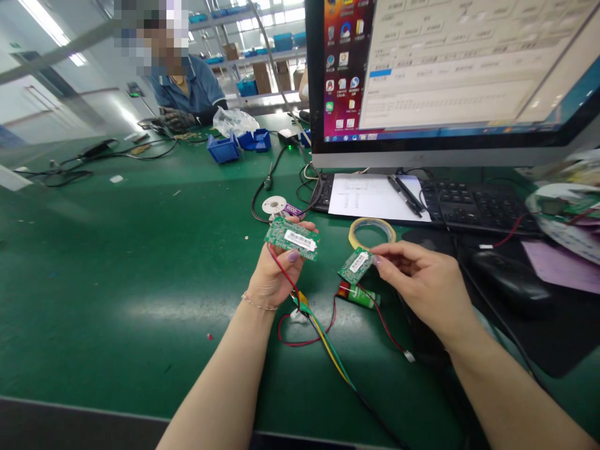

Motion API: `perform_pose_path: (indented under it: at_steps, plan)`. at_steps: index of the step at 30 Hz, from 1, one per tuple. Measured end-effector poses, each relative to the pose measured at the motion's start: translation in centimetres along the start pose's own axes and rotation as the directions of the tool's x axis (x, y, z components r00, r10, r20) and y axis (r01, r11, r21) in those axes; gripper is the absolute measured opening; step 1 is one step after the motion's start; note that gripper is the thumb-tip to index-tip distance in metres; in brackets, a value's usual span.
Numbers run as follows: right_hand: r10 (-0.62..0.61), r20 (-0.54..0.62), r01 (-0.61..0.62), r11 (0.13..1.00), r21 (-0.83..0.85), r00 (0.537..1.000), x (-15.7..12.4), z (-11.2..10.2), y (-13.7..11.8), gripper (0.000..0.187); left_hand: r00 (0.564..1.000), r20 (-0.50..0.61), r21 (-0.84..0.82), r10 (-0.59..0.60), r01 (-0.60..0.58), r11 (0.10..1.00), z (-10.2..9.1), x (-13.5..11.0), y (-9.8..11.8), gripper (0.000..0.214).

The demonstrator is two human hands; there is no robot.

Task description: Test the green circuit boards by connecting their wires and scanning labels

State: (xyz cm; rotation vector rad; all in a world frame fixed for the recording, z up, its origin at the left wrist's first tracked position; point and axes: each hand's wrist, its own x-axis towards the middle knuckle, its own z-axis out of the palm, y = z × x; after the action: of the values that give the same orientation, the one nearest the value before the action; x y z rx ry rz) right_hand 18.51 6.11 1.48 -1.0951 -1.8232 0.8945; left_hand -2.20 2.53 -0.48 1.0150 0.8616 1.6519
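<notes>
Larger green circuit board [292,238] at frame centre, gripped in my left hand [274,275], smaller circuit board [356,265] just right of it — pinched by my right hand [422,281], tape roll [372,232] behind on the green surface [117,262], keyboard [473,206] upper right

bright overhead ceiling strips [44,22], soft glare on green bench [154,306], bowed, blurred edges

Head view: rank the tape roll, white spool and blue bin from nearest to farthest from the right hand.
From the right hand, which pinches the small board:
1. tape roll, on the mat just beyond the fingertips.
2. white spool, farther left, behind the left hand and its large board.
3. blue bin, far back left.
</notes>
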Motion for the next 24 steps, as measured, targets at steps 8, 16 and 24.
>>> perform_pose_path:
  at_steps: [8,16,24]
  plan:
    - [-0.112,0.405,0.355,0.719,-0.597,0.907,-1.0,1.7,-0.1,0.005,1.0,-0.003,-0.315,0.027,-0.026,0.949,-0.4,-0.3,-0.4,0.057]
    - [0.018,0.493,0.415,0.511,-0.752,0.87,-2.1,3.3,-1.2,0.019,1.0,-0.001,-0.384,0.007,-0.007,0.923,-0.3,-0.2,-0.6,0.055]
    - [0.046,0.592,0.413,0.673,-0.613,0.805,-3.6,5.0,-1.1,0.01,1.0,0.022,-0.384,0.008,0.001,0.923,-0.2,-0.4,-0.9,0.058]
